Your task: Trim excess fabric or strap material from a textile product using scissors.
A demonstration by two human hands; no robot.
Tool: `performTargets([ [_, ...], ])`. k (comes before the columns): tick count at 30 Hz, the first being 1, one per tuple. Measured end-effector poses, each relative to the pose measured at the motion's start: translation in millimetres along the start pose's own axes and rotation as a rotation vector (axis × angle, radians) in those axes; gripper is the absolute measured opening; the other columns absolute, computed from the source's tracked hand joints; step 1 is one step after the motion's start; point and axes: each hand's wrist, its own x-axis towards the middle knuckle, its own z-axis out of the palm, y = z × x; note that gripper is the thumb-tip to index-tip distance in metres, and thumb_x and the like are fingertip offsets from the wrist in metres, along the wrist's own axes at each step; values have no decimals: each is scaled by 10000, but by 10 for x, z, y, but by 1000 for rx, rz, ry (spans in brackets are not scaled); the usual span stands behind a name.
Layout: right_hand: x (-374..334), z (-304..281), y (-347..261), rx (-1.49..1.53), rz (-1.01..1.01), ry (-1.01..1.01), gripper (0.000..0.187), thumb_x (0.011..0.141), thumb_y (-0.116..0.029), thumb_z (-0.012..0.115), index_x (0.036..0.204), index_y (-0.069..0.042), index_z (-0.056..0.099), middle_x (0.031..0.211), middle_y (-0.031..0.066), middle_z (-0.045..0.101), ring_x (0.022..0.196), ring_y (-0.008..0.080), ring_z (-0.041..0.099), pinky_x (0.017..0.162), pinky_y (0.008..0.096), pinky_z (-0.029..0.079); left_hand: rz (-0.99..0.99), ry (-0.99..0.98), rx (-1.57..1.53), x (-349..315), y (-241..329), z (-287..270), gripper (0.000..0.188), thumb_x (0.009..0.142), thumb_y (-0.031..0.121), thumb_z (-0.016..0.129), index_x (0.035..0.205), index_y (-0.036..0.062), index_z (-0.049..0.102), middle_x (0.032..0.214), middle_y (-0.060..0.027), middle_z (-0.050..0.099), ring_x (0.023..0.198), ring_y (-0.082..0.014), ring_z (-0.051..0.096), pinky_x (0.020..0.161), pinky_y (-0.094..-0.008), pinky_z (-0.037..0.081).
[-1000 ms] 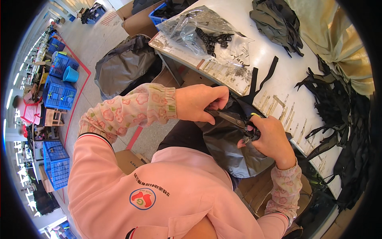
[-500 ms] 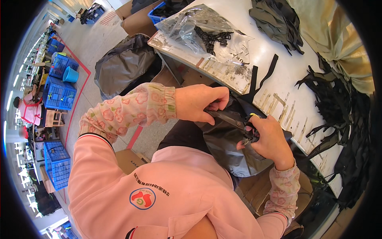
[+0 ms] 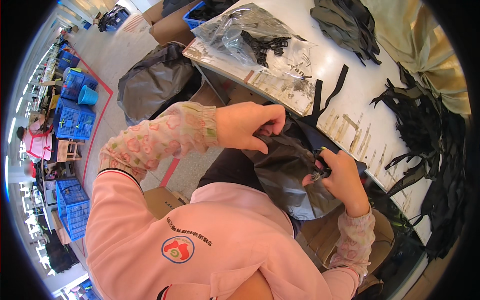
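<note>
A dark grey fabric piece [image 3: 287, 175] lies bunched in my lap below the white table's edge [image 3: 320, 107]. My left hand [image 3: 247, 125] pinches the upper fold of this fabric, fingers closed on it. My right hand [image 3: 340, 175] grips the fabric's right side together with a small black buckle part [image 3: 319, 167]. A black webbing strap [image 3: 325, 97] runs from the fabric up onto the table. Floral sleeve covers wrap both of my forearms over a pink jacket.
On the table lie clear plastic bags of black buckles [image 3: 255, 37], olive-grey fabric pieces [image 3: 345, 20] and a heap of black straps [image 3: 430, 135]. A grey sack [image 3: 155, 82] and cardboard boxes stand on the floor to the left; blue crates [image 3: 75, 107] farther left.
The fabric has bunched up in my lap and the strap stretched between my hands is gone. My right hand shifted slightly; my left hand stays on the upper fold.
</note>
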Motion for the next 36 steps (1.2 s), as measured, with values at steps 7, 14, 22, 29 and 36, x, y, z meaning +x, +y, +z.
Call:
performTargets([
  [7, -803, 644, 138, 280, 363, 69, 446, 628, -151, 808, 956, -26, 534, 782, 166, 615, 717, 387, 566, 631, 402, 452, 102, 128, -219, 76, -151, -315, 365, 739, 26, 758, 949, 99, 468, 852, 44, 436, 760, -52, 400, 639, -197, 353],
  [14, -1237, 1343, 14, 249, 492, 174, 419, 657, -56, 727, 1025, -42, 526, 917, 167, 634, 830, 422, 571, 699, 474, 459, 76, 90, -259, 359, -50, -717, 345, 725, 71, 763, 928, 117, 487, 873, 44, 448, 803, -42, 415, 689, -196, 355],
  [22, -1162, 26, 480, 460, 475, 569, 279, 724, -16, 706, 881, -53, 479, 727, 2, 502, 699, 104, 456, 605, 270, 413, 341, 522, 543, 1002, 202, -1527, 163, 860, 172, 656, 949, 89, 547, 834, -46, 577, 801, -193, 576, 734, -344, 453],
  [29, -648, 30, 1191, 110, 529, 713, 260, 764, -68, 704, 932, -3, 517, 744, 142, 579, 660, 252, 551, 632, 354, 444, 310, 640, 639, 1035, -161, -401, 454, 816, 448, 687, 911, 38, 516, 814, -111, 565, 774, -252, 573, 692, -340, 468],
  [36, -598, 334, 1141, 270, 598, 599, 280, 755, -71, 715, 956, 0, 534, 777, 137, 606, 692, 238, 578, 658, 339, 459, -493, 582, -94, 633, -1046, 277, 561, 791, 536, 695, 880, 20, 495, 749, -99, 577, 617, -191, 593, 592, -322, 486],
])
